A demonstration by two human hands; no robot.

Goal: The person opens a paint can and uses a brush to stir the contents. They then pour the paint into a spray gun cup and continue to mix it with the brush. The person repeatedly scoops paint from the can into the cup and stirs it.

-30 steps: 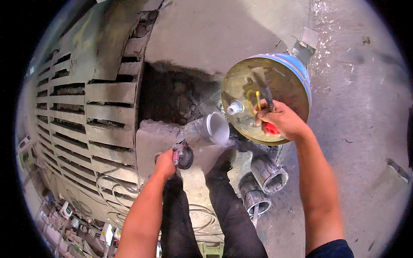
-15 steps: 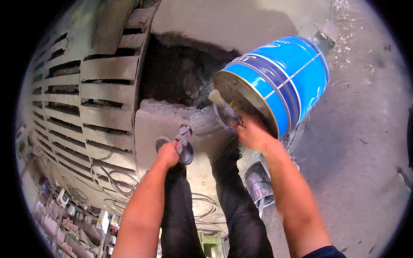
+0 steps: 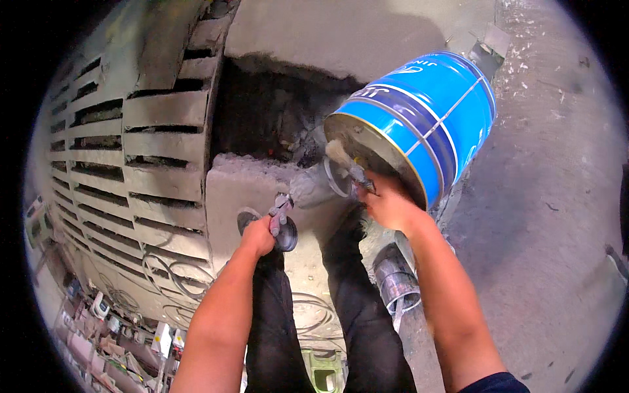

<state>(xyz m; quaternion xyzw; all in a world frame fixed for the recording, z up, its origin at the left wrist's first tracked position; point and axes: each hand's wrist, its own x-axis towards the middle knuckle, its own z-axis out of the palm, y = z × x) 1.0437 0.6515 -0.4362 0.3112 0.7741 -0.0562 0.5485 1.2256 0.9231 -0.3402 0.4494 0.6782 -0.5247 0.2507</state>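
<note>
My left hand (image 3: 259,237) is closed round a dusty grey metal hand tool (image 3: 280,213), shaped somewhat like a spray gun; its exact kind is unclear. Dark round parts show beside and below this tool. My right hand (image 3: 388,202) grips the grey handle of a brush (image 3: 341,154) with pale bristles, which point up and to the left. Just left of that hand, a dusty grey pail (image 3: 313,188) lies tilted, its rim close to the brush. Beyond my right hand is a large blue drum (image 3: 419,118) with its brownish round end toward me.
Slatted, dusty grey structure (image 3: 164,139) fills the left side, beside a dark pit (image 3: 262,111). Near my right forearm stands a grey-streaked bucket (image 3: 397,283) with a stick in it. Coiled hoses (image 3: 173,274) and a green stool (image 3: 322,373) lie lower down.
The brush has shifted slightly right and down with my right hand, its bristles lower against the drum's end. My left hand keeps its grip, and its tool has turned slightly.
</note>
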